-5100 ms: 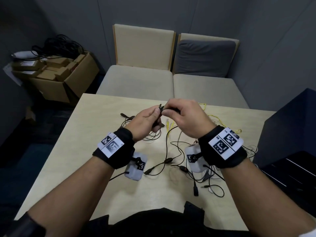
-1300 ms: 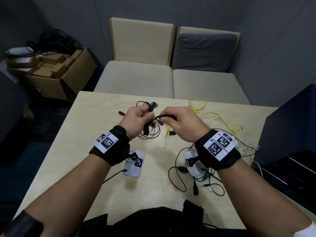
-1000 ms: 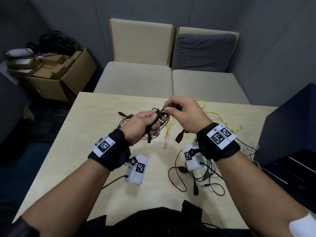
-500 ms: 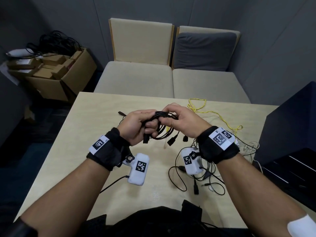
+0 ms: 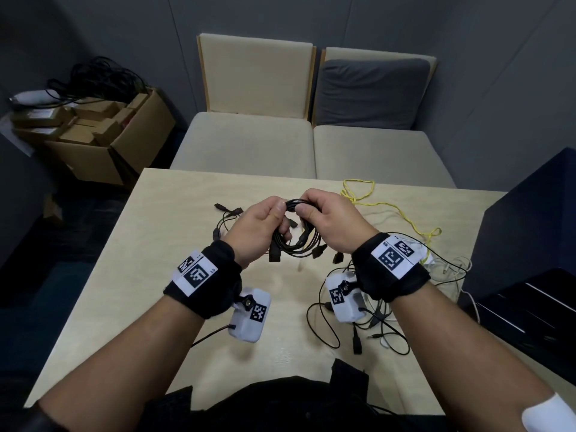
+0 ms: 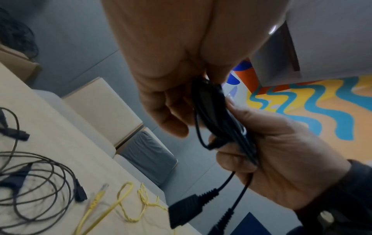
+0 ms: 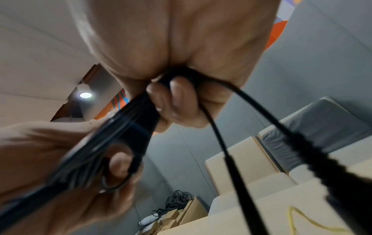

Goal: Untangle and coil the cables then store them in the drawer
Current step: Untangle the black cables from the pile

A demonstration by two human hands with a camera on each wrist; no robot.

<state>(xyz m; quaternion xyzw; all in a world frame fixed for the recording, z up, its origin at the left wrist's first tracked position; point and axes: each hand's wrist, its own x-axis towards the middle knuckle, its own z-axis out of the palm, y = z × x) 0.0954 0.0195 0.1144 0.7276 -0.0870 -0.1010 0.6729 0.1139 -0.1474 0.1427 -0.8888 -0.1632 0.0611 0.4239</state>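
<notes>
— Grey walls, two beige seats (image 5: 249,141) and a pale wooden table (image 5: 149,251) set the room. What are the fingers doing?

— Both sets are curled round one bundle. The left hand (image 5: 255,232) grips the coiled black cable (image 5: 296,241) from the left, and the right hand (image 5: 330,219) pinches the top of the same loops between thumb and fingers. The left wrist view shows the strands (image 6: 219,120) running between the two hands.

— Where is that coil?

— Held up above the middle of the table, touching nothing but the hands. Several black plugs (image 5: 274,255) dangle from its lower edge.

— And further out?

— Beyond the left hand a thin black cable (image 5: 226,213) lies loose on the tabletop. A yellow cable (image 5: 402,213) wanders along the far right part of the table. Near the right wrist sits a tangle of black and white leads (image 5: 383,325), close to the table's right edge.

— Any sign of the drawer?

— A dark cabinet (image 5: 523,244) stands just beside the table on the right; whether a drawer is open there I cannot tell. On the floor at far left a cardboard box (image 5: 103,145) holds smaller boxes, with black cords (image 5: 99,76) heaped behind it.
</notes>
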